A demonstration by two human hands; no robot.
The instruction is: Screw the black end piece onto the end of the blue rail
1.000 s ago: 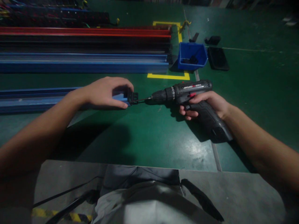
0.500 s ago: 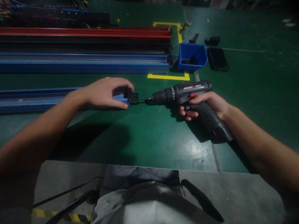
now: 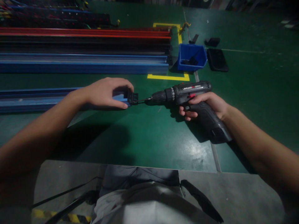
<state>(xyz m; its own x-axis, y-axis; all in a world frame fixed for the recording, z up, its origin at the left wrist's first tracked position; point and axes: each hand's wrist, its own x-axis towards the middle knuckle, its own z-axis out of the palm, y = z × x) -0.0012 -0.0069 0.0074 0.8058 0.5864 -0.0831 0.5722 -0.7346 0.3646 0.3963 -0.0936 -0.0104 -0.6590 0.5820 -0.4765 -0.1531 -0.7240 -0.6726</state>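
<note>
My left hand point(image 3: 105, 91) grips the right end of a blue rail point(image 3: 46, 100), thumb in front and fingers behind. A black end piece point(image 3: 133, 97) sits at that end, between the fingertips. My right hand point(image 3: 207, 102) is wrapped round the handle of a black cordless drill point(image 3: 191, 90), which points left. Its long thin bit point(image 3: 144, 99) reaches the end piece; the exact contact at the tip is too small to tell.
Behind lie more blue rails point(image 3: 93, 67), black ones and a red rail point(image 3: 93, 32). A blue bin point(image 3: 192, 65) with black parts stands at their right, beside a flat black object point(image 3: 217, 59). Yellow tape point(image 3: 168, 77) marks the green table point(image 3: 154, 140).
</note>
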